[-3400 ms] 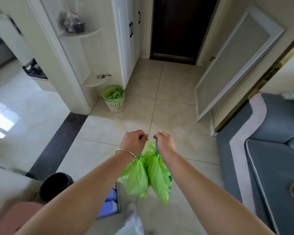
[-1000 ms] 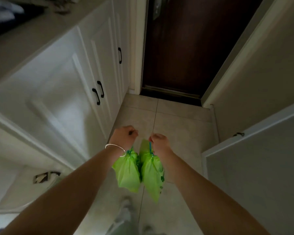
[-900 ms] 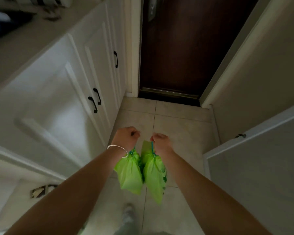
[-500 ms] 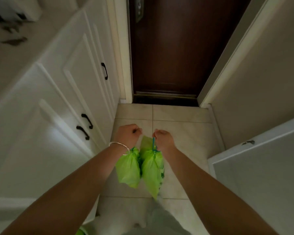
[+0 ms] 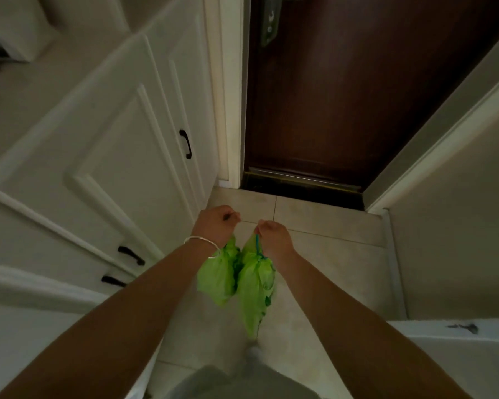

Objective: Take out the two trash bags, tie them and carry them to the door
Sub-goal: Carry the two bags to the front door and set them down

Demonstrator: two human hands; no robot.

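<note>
Since half a second ago you've stepped closer, and the door [image 5: 343, 90] now fills more of the view. Your left hand [image 5: 216, 224] is clenched on the left trash bag [image 5: 218, 276]; your right hand [image 5: 274, 237] grips the blue drawstring [image 5: 257, 243] of the right trash bag [image 5: 255, 292]. Both bags hang touching above the tile floor [image 5: 329, 226], with the white cabinet [image 5: 121, 156] left of them and the door's threshold [image 5: 303, 182] just beyond.
</note>
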